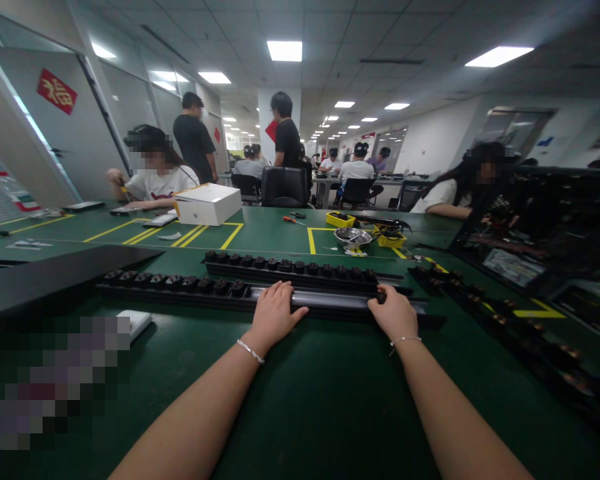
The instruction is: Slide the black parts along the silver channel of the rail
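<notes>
1. At the far left a dark flat panel (65, 273) lies on the green table (300, 387), with a small white block (136, 323) on the mat just in front of it.
2. Further back on the left sits a white cardboard box (207, 203), and a person in a white shirt (155, 177) leans on the table beside it.
3. A long black rail (180, 288) runs across the table near the person's edge; its left half carries a row of dark round sockets, and its right half shows a bare silvery channel.
4. The left hand (275, 313) lies flat and open on this rail, fingers spread over the bare channel, gripping nothing.
5. A second black socket rail (300, 270) lies parallel just behind the first.
6. Behind it, a metal bowl (353, 237) stands between two yellow trays (340, 219).
7. The right hand (394, 313) rests on the near rail's right part, fingers curled; it seems to pinch one small dark socket (381, 295), though the view is too small to be sure.
8. A third rail (480, 300) slants away to the right, below a dark open chassis (540, 233).
</notes>
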The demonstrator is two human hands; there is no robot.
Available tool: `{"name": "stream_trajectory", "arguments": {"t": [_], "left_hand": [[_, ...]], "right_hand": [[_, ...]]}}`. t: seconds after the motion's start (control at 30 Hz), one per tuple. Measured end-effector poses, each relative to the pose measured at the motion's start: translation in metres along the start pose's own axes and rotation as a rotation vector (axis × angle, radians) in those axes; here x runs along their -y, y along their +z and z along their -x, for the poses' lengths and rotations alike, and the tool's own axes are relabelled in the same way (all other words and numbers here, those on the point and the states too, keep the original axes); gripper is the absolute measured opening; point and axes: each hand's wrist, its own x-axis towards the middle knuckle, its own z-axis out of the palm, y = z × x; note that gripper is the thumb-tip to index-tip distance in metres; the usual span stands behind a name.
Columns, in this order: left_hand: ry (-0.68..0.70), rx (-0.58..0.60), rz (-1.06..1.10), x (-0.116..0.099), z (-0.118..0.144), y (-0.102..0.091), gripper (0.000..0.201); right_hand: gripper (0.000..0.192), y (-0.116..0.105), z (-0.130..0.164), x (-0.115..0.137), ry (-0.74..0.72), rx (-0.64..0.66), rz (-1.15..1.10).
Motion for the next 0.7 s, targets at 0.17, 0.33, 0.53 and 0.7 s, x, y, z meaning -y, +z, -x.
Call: {"name": "stream_trajectory", "arguments": {"t": [0.17, 0.33, 0.53, 0.7], "left_hand": [[-0.001, -0.002, 0.007, 0.0001, -0.0005, 0.0002, 0.042], [-0.006, -0.008, 0.005, -0.0005, -0.0001, 0.0001, 0.039], [-0.006, -0.010, 0.008, -0.0011, -0.0001, -0.0010, 0.040], [-0.005, -0.007, 0.010, -0.0009, -0.0001, -0.0009, 0.042]], "right_hand": [[0.047, -0.0021, -0.0003, -0.0027, 0.011, -0.009, 0.023], [0.046, -0.0032, -0.0007, -0.0043, 0.026, -0.002, -0.007], [0.045, -0.0028, -0.0008, -0.0061, 0.025, -0.021, -0.022], [0.044, -0.0017, -0.0026, -0.0098, 0.018, -0.021, -0.037]]}}
